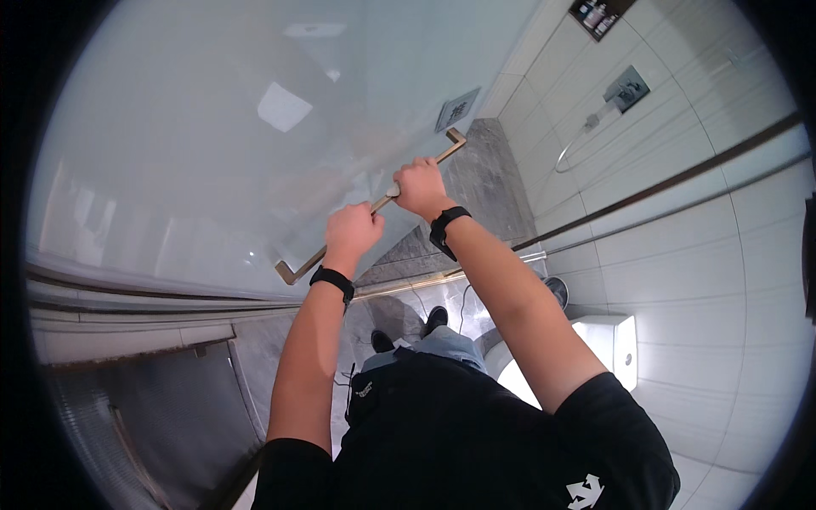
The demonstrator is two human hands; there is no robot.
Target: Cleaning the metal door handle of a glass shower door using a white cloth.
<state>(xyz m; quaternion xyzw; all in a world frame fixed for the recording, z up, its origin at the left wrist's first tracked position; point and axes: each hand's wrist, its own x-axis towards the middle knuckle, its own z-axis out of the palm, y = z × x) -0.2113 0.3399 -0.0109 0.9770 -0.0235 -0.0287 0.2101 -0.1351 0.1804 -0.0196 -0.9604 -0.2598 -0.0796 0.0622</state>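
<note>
A long gold-coloured metal door handle [310,261] runs diagonally across a frosted glass shower door [191,159]. My left hand [352,234] is closed around its lower middle part. Further up the same bar, my right hand [421,185] grips it, with a small piece of pale material [393,190] showing at the edge of the fist towards my left hand. What the pale piece is, I cannot tell. Both wrists wear black bands. Above the handle's upper end, a square plate with dark marks [458,109] is on the glass.
Beyond the door edge lies a grey tiled shower floor [488,172], with a gold-coloured threshold strip [408,282] near my feet. A hand shower [593,120] hangs on the right wall below a niche with bottles [597,16]. A white toilet [605,347] stands at my right.
</note>
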